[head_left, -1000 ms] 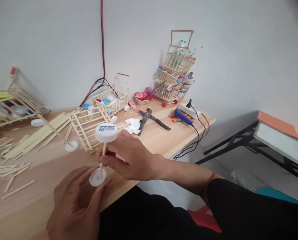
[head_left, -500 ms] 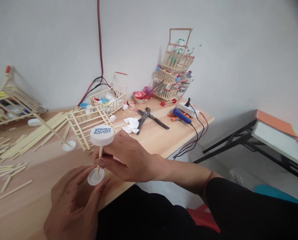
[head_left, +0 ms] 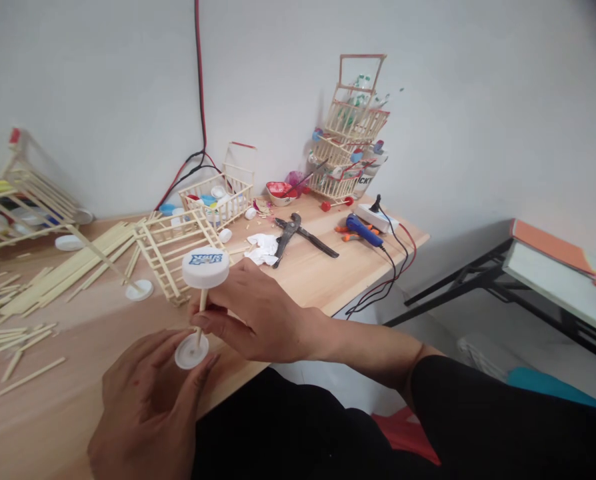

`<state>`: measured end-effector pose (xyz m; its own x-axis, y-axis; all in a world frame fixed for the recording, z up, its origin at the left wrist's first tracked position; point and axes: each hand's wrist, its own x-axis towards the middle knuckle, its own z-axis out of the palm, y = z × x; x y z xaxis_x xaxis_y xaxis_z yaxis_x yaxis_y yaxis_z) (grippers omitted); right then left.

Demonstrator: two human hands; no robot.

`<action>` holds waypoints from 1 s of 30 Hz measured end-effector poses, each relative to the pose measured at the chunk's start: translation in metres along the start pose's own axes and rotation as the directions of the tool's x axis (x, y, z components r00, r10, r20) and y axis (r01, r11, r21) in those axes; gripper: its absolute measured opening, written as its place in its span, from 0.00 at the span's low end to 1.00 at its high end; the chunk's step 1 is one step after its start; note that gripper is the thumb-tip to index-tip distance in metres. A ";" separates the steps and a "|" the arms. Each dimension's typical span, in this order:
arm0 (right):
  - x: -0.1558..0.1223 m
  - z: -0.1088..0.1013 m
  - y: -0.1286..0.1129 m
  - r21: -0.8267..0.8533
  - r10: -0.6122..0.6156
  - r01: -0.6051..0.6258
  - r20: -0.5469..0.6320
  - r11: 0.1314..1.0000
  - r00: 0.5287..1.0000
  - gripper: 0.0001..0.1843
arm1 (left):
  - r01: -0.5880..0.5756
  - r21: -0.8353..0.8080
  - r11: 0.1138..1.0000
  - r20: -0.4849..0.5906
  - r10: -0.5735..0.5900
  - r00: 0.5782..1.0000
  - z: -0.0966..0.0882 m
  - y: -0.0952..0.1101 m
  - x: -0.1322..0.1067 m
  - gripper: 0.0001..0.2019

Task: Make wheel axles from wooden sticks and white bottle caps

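My right hand (head_left: 253, 310) pinches a thin wooden stick (head_left: 203, 310) that stands nearly upright. On the stick's upper end sits a white bottle cap (head_left: 205, 269) with a blue print on top. Its lower end meets the inside of a second white bottle cap (head_left: 191, 352), near the rim and off its middle. My left hand (head_left: 151, 400) grips this lower cap between thumb and fingers, just above the table. Farther left, another stick (head_left: 103, 259) with a white cap at each end lies on the table.
Loose sticks (head_left: 73, 277) are spread over the table's left part. Behind my hands lies a stick basket frame (head_left: 178, 253); a small stick cart (head_left: 218, 200) holds caps. Pliers (head_left: 298, 237), a blue glue gun (head_left: 363, 230) and a power strip (head_left: 375, 219) lie toward the right, before stacked carts (head_left: 345, 147).
The stick's lower end has shifted from about the middle of the lower cap toward its rim. The upper cap has tipped slightly and risen a little. My left hand has hardly moved.
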<state>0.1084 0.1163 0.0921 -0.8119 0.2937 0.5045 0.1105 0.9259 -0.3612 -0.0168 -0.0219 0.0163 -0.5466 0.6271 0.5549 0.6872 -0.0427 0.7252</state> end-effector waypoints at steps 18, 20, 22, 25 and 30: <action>0.004 -0.002 -0.004 -0.059 0.028 -0.023 0.093 0.998 0.995 0.14 | -0.001 0.018 1.000 0.047 0.000 0.999 -0.002 -0.001 0.002 0.12; 0.005 -0.002 -0.005 -0.068 0.029 -0.022 0.103 0.997 0.994 0.15 | -0.009 0.010 1.000 0.030 0.009 1.000 -0.002 -0.002 0.002 0.13; 0.005 -0.002 -0.005 -0.068 0.026 -0.018 0.105 0.997 0.994 0.16 | -0.036 0.006 0.999 0.015 0.036 0.999 -0.002 -0.002 0.002 0.16; 0.005 -0.002 -0.005 -0.061 0.009 -0.003 0.092 0.998 0.996 0.18 | -0.027 0.015 1.000 0.012 0.026 1.000 -0.002 -0.002 0.000 0.16; 0.004 -0.001 -0.004 -0.081 -0.037 0.043 0.077 0.996 0.996 0.18 | -0.006 0.011 1.000 0.042 0.006 0.999 -0.003 -0.003 0.001 0.13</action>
<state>0.1051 0.1140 0.0968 -0.8573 0.2401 0.4554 0.1214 0.9540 -0.2742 -0.0206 -0.0235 0.0153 -0.5219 0.6592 0.5414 0.6958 -0.0382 0.7172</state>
